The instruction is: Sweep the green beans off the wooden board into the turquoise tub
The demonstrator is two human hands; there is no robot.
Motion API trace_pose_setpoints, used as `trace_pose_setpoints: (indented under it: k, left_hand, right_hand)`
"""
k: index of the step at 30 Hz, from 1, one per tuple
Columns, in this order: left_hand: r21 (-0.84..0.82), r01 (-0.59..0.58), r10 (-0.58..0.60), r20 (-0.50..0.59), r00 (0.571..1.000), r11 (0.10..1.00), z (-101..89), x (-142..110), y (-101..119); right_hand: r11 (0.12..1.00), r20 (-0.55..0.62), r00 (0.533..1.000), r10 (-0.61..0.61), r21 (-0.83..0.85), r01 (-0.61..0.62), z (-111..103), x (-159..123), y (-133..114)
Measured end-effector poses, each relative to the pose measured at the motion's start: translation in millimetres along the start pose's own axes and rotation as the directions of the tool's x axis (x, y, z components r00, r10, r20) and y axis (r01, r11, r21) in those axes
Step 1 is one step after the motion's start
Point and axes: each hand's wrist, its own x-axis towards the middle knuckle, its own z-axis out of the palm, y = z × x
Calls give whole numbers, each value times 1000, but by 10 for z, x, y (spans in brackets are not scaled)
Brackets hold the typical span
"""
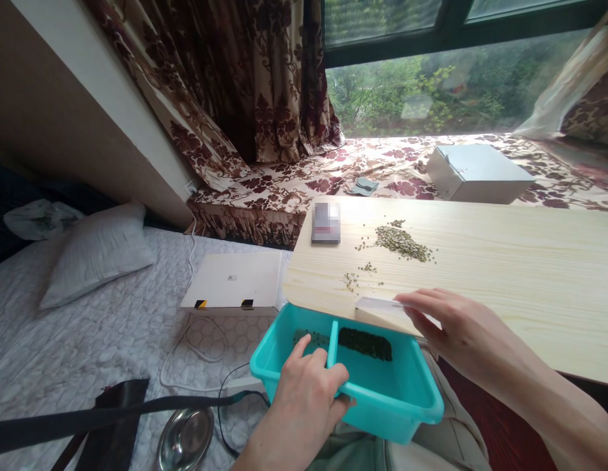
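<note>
My left hand point(308, 392) grips the near rim of a teal two-compartment box point(416, 392), its index finger reaching over the left compartment. A dark green heap of small grains point(365, 343) lies in the right compartment; a few bits show in the left one, partly hidden by my hand. Between the fingers of my right hand point(444, 320) is a thin, translucent flat plastic piece point(377, 304), held low at the table's near edge, above the box. Beyond it, a pile of greenish-brown grains point(402, 242) is spread on the table, with small scattered clusters point(351, 281) closer to me.
The pale wooden table point(504, 275) has a small blurred-out box point(326, 222) on its far left corner. To the left, a white flat box point(235, 281), cables and a metal bowl point(186, 438) rest on the quilted bed point(161, 275). A silvery case point(480, 171) sits on the window ledge.
</note>
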Motion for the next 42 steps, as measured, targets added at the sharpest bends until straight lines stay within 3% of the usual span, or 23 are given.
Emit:
trace_pose_setpoints:
  k: [9,12,16,23,29,36,42]
  left_hand:
    - [12,29,-29,5,1000,1000,-11,-34,-7]
    - [18,27,-28,6,1000,999,-9,-34,-8]
    - [14,25,-25,14,1000,1000,-4,-36,-11]
    - [2,40,-40,14,999,999,-13,-55,-5]
    - [-37,5,-5,8,1000,999,61,-26,-8]
    - [-26,-10,11,5,1000,1000,142,-7,-76]
    - [-14,15,-15,-13,1000,1000,159,-19,-138]
  right_hand:
    - [999,87,995,-44,17,43,-201,-54,-131]
    - [999,66,997,-25,34,23,-263,-113,-159]
    - [995,-25,998,51,88,-49,-141,-70,-222]
    - [975,5,994,106,194,-105,161,20,-202]
    - [978,-27,985,171,123,-167,59,-3,8]
    - [990,-104,988,112,-78,-120,152,266,133]
    - [992,-72,995,66,-105,-74,217,365,154]
